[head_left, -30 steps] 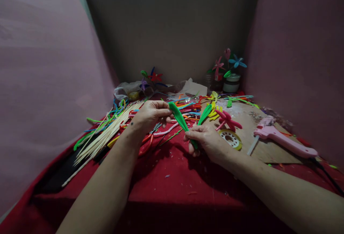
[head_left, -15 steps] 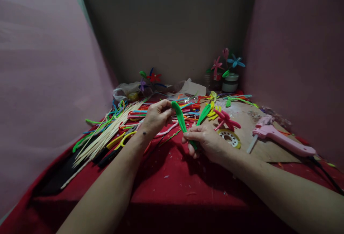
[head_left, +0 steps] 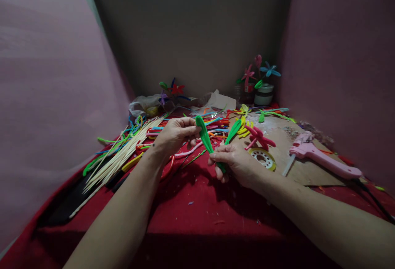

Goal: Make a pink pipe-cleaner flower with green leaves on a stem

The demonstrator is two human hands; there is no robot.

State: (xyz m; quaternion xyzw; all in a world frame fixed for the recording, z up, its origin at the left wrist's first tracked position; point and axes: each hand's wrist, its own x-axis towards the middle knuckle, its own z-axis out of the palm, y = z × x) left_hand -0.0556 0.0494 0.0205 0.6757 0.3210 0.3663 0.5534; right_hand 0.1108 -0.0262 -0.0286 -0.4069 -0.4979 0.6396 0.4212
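Note:
A folded green pipe cleaner [head_left: 204, 136] is held up between both hands above the red cloth [head_left: 197, 207]. My left hand [head_left: 174, 135] pinches its upper looped end with thumb and fingers closed. My right hand [head_left: 236, 162] grips its lower end, fingers curled round it. Another green leaf-shaped loop [head_left: 233, 131] lies just behind my right hand, beside a pink pipe-cleaner flower [head_left: 259, 137].
A bundle of wooden skewers [head_left: 123, 153] lies at the left among several loose coloured pipe cleaners [head_left: 212, 122]. A tape roll [head_left: 262, 158] and a pink glue gun [head_left: 321, 160] rest on a cardboard sheet [head_left: 296, 166] at the right. Finished flowers in jars [head_left: 261, 83] stand at the back.
Both hands stay on the green pipe cleaner; the left hand has shifted slightly while working its upper end. The camera has tilted a little.

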